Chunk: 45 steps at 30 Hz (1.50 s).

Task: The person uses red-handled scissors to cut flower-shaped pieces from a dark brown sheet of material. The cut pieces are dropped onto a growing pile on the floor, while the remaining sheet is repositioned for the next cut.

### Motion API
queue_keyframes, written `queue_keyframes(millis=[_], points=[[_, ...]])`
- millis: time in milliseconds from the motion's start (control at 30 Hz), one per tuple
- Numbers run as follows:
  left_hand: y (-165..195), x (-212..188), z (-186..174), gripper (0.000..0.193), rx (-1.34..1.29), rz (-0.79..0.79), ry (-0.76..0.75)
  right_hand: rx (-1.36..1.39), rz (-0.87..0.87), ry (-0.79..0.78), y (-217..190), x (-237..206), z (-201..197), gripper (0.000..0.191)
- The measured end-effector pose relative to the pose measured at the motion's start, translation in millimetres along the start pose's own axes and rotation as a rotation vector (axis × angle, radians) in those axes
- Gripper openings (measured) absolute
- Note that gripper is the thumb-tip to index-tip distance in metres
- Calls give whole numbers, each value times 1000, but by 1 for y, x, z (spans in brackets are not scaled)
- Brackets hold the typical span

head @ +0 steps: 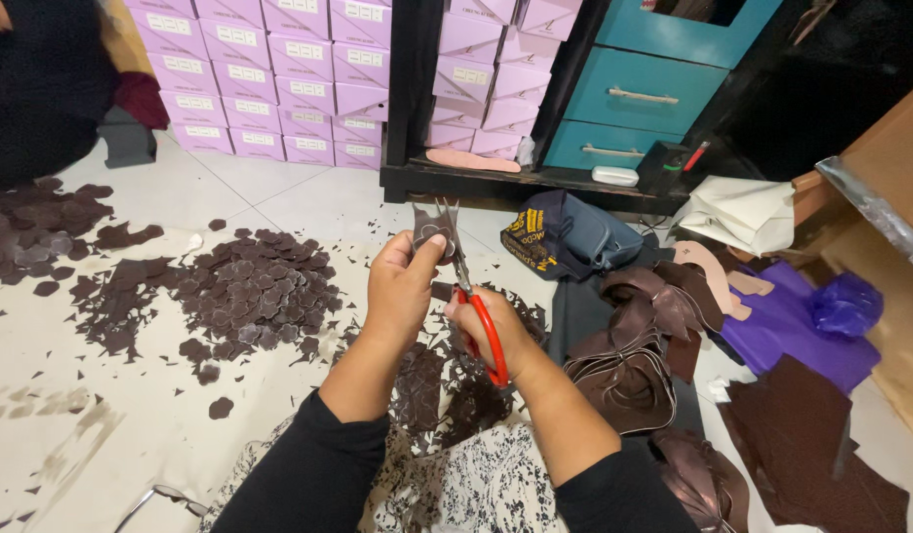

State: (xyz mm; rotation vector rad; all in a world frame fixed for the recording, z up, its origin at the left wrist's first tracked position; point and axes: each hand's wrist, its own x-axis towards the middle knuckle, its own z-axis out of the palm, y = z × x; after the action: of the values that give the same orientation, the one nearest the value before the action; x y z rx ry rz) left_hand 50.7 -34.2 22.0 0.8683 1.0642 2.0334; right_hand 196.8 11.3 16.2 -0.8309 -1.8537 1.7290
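A small dark brown leather piece is pinched at the fingertips of the left hand, above the grip, while red-handled scissors, blades open against it, are gripped by the right hand.

Bright, even indoor light, sharp centre, wide-angle bending edges, possibly slight corner blur.

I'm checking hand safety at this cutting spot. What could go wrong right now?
The left hand pinches a small dark leather piece right at the blades of the red-handled scissors held by the right hand; a slip could nick its fingers. Cut pieces on the floor could be slippery underfoot.
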Motion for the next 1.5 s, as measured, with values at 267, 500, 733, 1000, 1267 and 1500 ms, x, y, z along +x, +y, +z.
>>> queue_keyframes(millis=[267,500,733,1000,1267,1500], points=[[-4,-3,7,14,-104,-113,24,14,-11,77,5,2,3,18],[-3,-2,7,15,-150,-162,32,47,13,106,9,4,2,16],[-4,0,1,15,-54,-81,79,49,-36,92,8,6,7,20],[-3,1,-1,16,-109,-43,134,-15,74,63,-2,-1,5,20],[-9,4,-6,15,-6,15,61,-57,62,51,-1,1,1,22],[-8,4,-7,15,11,57,88,-103,-80,34,6,6,-1,26]])
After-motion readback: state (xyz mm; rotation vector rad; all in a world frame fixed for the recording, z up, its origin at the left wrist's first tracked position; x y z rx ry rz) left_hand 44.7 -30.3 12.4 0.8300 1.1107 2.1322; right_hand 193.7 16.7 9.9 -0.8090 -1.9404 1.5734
